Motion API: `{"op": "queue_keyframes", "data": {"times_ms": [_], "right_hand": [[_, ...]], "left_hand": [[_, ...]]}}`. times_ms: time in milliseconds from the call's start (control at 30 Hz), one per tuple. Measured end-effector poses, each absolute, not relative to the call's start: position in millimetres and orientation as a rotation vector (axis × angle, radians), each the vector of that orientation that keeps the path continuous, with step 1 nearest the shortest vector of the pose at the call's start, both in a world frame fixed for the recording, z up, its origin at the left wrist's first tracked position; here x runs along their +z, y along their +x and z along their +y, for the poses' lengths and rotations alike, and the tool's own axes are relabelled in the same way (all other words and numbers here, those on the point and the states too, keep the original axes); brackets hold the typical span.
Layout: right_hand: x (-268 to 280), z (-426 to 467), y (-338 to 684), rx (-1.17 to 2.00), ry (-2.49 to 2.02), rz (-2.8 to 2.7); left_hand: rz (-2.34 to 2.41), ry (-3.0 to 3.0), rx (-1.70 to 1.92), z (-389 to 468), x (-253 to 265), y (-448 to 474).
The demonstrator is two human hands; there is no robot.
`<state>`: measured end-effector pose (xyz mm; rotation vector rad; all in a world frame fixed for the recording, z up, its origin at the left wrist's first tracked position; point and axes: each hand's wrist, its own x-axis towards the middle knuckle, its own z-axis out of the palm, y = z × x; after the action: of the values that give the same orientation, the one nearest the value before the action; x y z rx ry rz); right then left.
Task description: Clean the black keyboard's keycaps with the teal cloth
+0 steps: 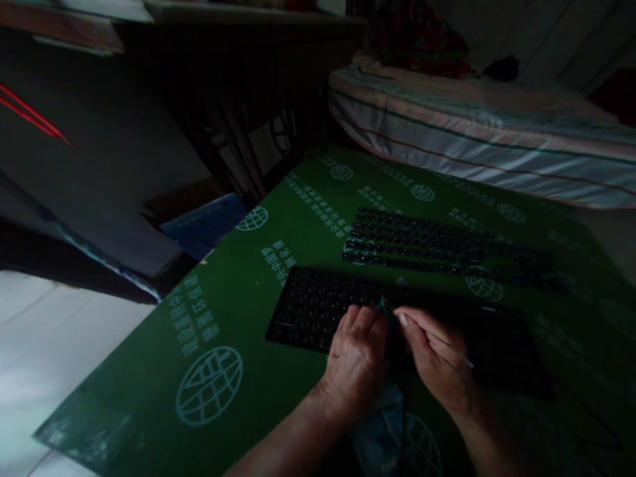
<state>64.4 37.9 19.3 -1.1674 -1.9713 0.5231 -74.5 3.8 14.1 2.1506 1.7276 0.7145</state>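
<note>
On green board [268,391], black keyboard base [315,301], seemingly bare. In left hand [355,354], bunched blue cloth [383,424] held tight; in right hand [437,361], thin stick [462,358] pinched. Farther right, keycaps [422,240] in rows: already off, not yet back on.

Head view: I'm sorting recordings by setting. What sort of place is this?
Probably a room in a home, perhaps a bedroom: beyond the green board stands what looks like a bed with a striped cover, and a heap of reddish cloth lies on it.
</note>
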Motion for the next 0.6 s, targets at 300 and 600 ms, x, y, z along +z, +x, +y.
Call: {"op": "queue_keyframes", "data": {"times_ms": [300, 600], "right_hand": [[23.5, 34.6, 62.0, 0.544, -1.132, -1.96], [20.2, 29.7, 66.8, 0.444, -1.001, -2.11]], "left_hand": [[1.734, 2.164, 0.745, 2.3, 17.3, -75.0], [1.683, 2.121, 0.808, -2.1, 15.9, -73.1]]}}
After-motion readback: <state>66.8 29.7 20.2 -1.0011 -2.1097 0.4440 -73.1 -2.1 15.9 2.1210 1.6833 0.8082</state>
